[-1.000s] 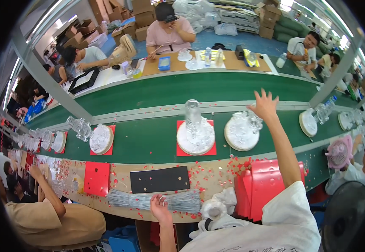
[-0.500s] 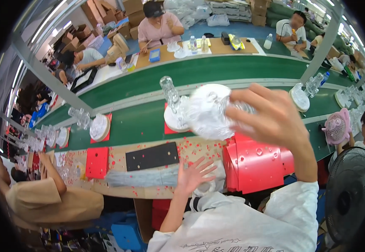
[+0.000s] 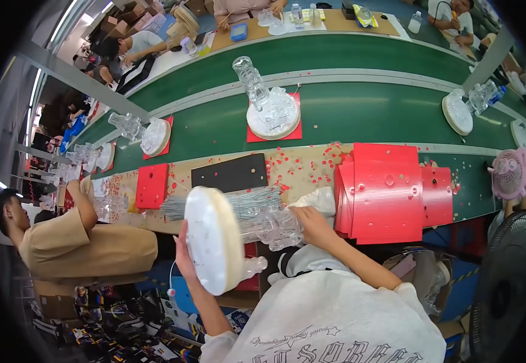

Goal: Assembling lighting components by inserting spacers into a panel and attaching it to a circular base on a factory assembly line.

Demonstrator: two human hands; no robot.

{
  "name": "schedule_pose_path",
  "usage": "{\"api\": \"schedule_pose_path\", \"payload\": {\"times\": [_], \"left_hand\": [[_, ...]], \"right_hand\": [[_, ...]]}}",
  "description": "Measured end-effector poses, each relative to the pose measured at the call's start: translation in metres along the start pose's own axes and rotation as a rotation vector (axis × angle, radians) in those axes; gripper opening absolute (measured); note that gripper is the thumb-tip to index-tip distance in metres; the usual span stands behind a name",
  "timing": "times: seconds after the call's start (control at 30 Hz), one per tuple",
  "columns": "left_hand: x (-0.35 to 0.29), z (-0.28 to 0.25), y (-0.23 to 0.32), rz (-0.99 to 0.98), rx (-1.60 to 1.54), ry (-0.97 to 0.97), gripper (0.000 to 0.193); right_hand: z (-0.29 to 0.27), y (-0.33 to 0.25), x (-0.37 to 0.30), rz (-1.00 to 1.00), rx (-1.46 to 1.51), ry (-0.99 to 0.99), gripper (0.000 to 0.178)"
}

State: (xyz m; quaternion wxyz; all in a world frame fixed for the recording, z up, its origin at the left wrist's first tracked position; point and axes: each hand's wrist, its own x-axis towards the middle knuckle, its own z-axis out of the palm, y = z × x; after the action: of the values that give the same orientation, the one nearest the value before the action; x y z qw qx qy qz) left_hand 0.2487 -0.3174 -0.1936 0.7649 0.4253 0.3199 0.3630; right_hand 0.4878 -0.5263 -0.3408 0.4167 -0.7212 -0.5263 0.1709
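Observation:
In front of my chest, a clear plastic figure (image 3: 272, 228) on a thick round white base (image 3: 205, 242) lies tipped on its side. Its flat underside faces left and slightly toward me. My right hand (image 3: 312, 225) grips the clear end of the figure. Against the rim and underside of the base rests my left hand (image 3: 184, 251), its fingers partly hidden by the disc. A small clear knob sticks out below the base. Just beyond are a bundle of thin grey strands (image 3: 251, 199) and a black perforated plate (image 3: 230, 172).
A stack of red plastic sheets (image 3: 387, 193) lies right of my hands, a red square plate (image 3: 152, 186) to the left. Red dots litter the tan worktop. Similar clear pieces (image 3: 274, 115) stand on the green belt (image 3: 360, 115). A co-worker (image 3: 87, 242) works at left; a black fan (image 3: 505, 278) stands right.
My right hand has come down from above the belt with the clear piece, now sideways before me. My left hand, spread over the worktop earlier, now holds the base. The view has tilted downward.

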Motion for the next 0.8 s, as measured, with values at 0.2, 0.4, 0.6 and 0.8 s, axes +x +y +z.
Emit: {"api": "schedule_pose_path", "payload": {"times": [0.2,0.4,0.6,0.8], "left_hand": [[-0.015,0.028,-0.020,0.087,0.326,0.109,0.055],[-0.043,0.097,-0.035,0.084,0.082,0.293,0.056],[-0.069,0.167,-0.044,0.098,0.110,0.239,0.049],[-0.046,0.133,-0.046,0.249,0.514,0.002,0.059]], "right_hand": [[0.022,0.015,-0.018,0.079,-0.075,-0.016,0.068],[-0.084,-0.070,-0.014,0.293,0.347,0.571,0.038],[-0.129,-0.175,0.011,-0.230,-0.211,0.047,0.053],[-0.142,-0.155,-0.005,-0.289,-0.392,-0.057,0.067]]}}
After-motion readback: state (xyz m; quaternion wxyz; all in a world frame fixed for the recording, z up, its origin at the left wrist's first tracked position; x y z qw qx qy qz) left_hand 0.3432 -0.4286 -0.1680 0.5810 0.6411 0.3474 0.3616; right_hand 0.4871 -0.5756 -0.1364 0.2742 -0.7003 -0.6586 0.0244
